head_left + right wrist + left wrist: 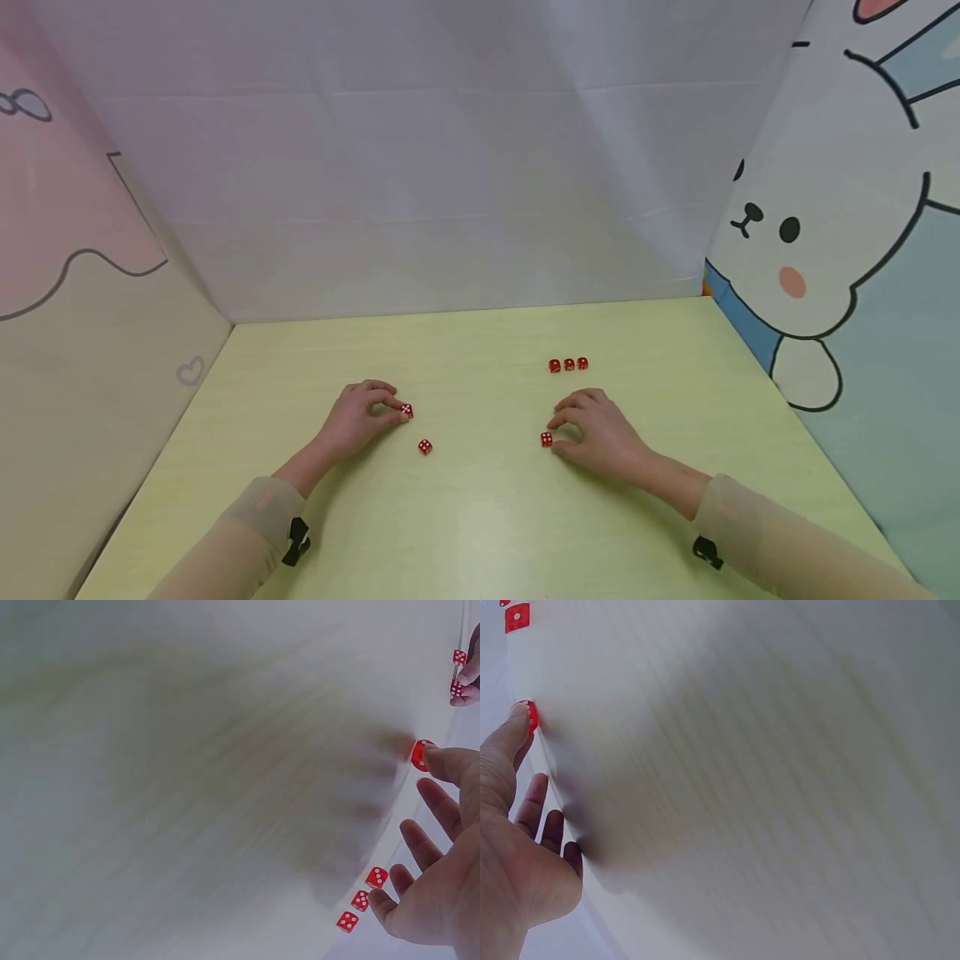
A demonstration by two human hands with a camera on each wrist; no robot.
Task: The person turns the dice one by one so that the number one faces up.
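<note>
My left hand (365, 417) pinches a red die (407, 410) with white pips between thumb and index finger, low over the table. In the left wrist view the thumb covers part of that die (531, 716). A loose red die (425, 447) lies just in front of this hand, nearer me. Across from it, my right hand (600, 433) holds another red die (546, 439) at the tips of thumb and index finger. The right wrist view shows its thumb over this die (422, 755), the other fingers spread apart.
Three red dice (569, 364) stand in a short row beyond my right hand. The pale yellow table (480, 533) is bounded by a white cloth wall (450, 183) at the back and printed panels left and right, one with a cartoon rabbit (825, 250).
</note>
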